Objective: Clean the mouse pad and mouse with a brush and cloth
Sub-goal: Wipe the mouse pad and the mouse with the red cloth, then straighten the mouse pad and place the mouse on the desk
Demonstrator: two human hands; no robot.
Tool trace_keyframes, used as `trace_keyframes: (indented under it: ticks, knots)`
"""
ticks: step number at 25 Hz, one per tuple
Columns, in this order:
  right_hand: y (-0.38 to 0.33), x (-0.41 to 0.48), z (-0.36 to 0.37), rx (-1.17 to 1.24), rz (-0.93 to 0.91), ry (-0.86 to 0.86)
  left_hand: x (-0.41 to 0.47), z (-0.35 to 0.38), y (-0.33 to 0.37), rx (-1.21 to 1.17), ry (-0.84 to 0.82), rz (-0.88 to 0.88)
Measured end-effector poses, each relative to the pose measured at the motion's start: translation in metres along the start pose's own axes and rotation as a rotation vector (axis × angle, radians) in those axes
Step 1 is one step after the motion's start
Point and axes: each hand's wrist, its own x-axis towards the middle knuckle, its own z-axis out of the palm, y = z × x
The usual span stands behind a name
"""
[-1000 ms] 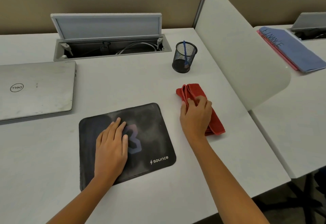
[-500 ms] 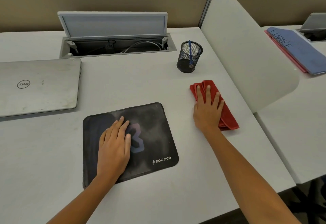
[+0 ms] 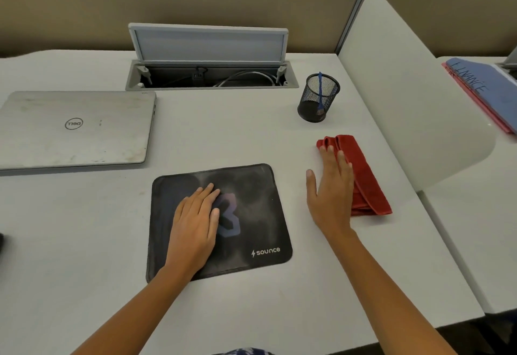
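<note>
A black mouse pad with dusty grey smears lies on the white desk. My left hand rests flat on its left half, fingers straight. To the right lies a folded red cloth. My right hand lies flat with straight fingers, its fingertips over the cloth's left edge and its thumb spread out over the desk. A blue brush stands in a black mesh cup behind the cloth. At the far left edge a dark object barely shows; I cannot tell what it is.
A closed silver laptop lies at the left. Behind it an open cable hatch sits in the desk. A white divider panel borders the right side, with blue and red folders on the neighbouring desk.
My right hand let go of the cloth's fold, flattened out, then slid left so only the fingertips cover the cloth's edge. My left hand has stayed on the pad.
</note>
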Motion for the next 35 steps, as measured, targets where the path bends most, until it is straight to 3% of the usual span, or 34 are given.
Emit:
trace_keyframes:
  ticks: [4,8,12,19,25,35]
  knots:
    - [-0.039,-0.033,-0.003,0.174,-0.022,-0.042,-0.019,-0.008,0.002,-0.042,0.095,-0.097]
    - [-0.062,-0.055,0.0,0.231,0.151,-0.134,-0.034,-0.024,-0.006,-0.059,0.241,-0.316]
    - [-0.077,-0.056,0.001,0.23,0.366,-0.237,-0.032,-0.045,-0.018,-0.136,0.22,-0.557]
    - [-0.083,-0.034,0.001,0.229,0.517,-0.313,-0.018,-0.061,-0.022,-0.363,0.213,-0.687]
    - [-0.072,-0.01,-0.008,0.309,0.491,-0.404,-0.008,-0.07,-0.033,-0.309,0.205,-0.639]
    - [-0.075,0.094,0.015,0.455,0.463,-0.325,0.103,-0.082,-0.038,-0.324,0.292,-0.5]
